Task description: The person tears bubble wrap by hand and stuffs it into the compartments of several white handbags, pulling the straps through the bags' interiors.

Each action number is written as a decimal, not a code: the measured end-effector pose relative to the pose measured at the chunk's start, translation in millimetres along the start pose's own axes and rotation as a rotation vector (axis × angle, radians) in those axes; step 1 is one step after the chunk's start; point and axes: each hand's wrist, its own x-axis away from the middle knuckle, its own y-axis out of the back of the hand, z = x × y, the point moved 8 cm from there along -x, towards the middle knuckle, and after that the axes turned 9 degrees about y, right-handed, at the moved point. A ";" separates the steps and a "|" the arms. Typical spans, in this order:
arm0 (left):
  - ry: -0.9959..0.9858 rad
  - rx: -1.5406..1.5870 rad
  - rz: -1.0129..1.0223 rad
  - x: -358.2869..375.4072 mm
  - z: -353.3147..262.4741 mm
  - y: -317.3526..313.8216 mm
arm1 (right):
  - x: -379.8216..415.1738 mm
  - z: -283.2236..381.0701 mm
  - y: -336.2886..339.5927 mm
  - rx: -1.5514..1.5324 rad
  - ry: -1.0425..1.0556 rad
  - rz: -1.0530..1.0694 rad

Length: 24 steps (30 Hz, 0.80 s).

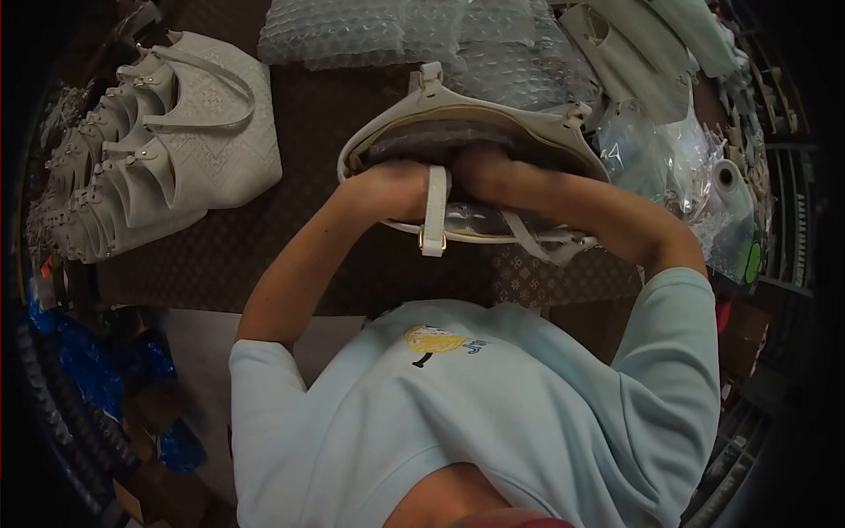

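Observation:
A cream handbag [528,121] lies on the table in front of me with its mouth wide apart. Both of my hands reach down into it. My left hand [400,187] enters at the left, beside a hanging strap with a gold buckle [435,211], and its fingers are hidden inside. Deeper in the middle is my right hand [482,169], its fingers lost in the shadow of the bag. Clear plastic film or grey lining [431,138] shows around the hands. What they touch in there I cannot tell.
Several finished-looking cream handbags [224,132] stand in a row at the left on the brown patterned table [308,238]. Bubble wrap [352,33] is piled at the back. Pale bag pieces [625,62] and clear plastic bags [651,158] crowd the right. Blue plastic [88,361] lies lower left.

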 end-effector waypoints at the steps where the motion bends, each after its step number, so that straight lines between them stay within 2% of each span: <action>1: -0.014 0.008 0.000 -3.0 0.5 3.1 | 13.2 -2.6 12.0 0.002 -0.010 0.012; 3: 0.037 0.074 0.039 -5.3 7.2 7.3 | 58.3 -0.2 55.7 -0.445 -0.031 0.091; 4: -0.077 0.127 -0.070 -6.1 6.8 10.3 | 78.4 -1.1 71.5 -0.499 -0.048 0.048; 7: -0.151 0.225 -0.118 12.9 -22.3 33.1 | 161.1 10.6 113.3 -0.513 0.003 -0.036; 9: -0.154 0.192 -0.119 9.1 -19.2 29.2 | 206.6 41.6 123.5 -0.138 0.218 -0.291; 10: -0.105 0.154 -0.101 4.8 -13.6 25.2 | 213.7 57.1 115.8 -0.140 0.216 -0.284; 12: -0.008 0.073 -0.060 -3.2 -2.4 17.7 | 216.7 76.0 101.3 0.365 0.032 -0.311; 13: 0.007 0.082 -0.037 -6.8 5.6 13.3 | 212.5 71.4 87.5 0.499 -0.001 -0.343; 14: 0.016 0.082 -0.027 -8.7 10.1 10.5 | 209.2 59.5 74.1 0.498 -0.005 -0.347; 16: 0.018 0.062 -0.048 -10.5 15.5 7.0 | 213.3 44.0 70.8 0.408 0.089 -0.569; 17: 0.012 0.039 -0.080 -10.6 17.0 7.0 | 212.7 43.3 73.1 0.410 0.090 -0.577; 19: -0.010 0.028 -0.106 -14.9 23.1 -1.9 | 219.8 38.1 89.1 -0.156 0.224 -0.769; 20: -0.038 0.026 -0.128 -15.0 22.2 -3.4 | 220.5 32.7 92.3 -0.156 0.225 -0.774; 22: 0.008 0.004 -0.079 -12.4 14.8 -1.6 | 205.5 -18.4 52.2 -1.645 -0.105 -0.555; 23: 0.054 -0.012 -0.030 -10.6 14.5 -3.6 | 200.4 -22.5 51.8 -1.738 -0.113 -0.450; 24: 0.053 -0.021 -0.026 -8.7 15.8 -6.8 | 197.8 -25.4 49.3 -1.744 -0.110 -0.458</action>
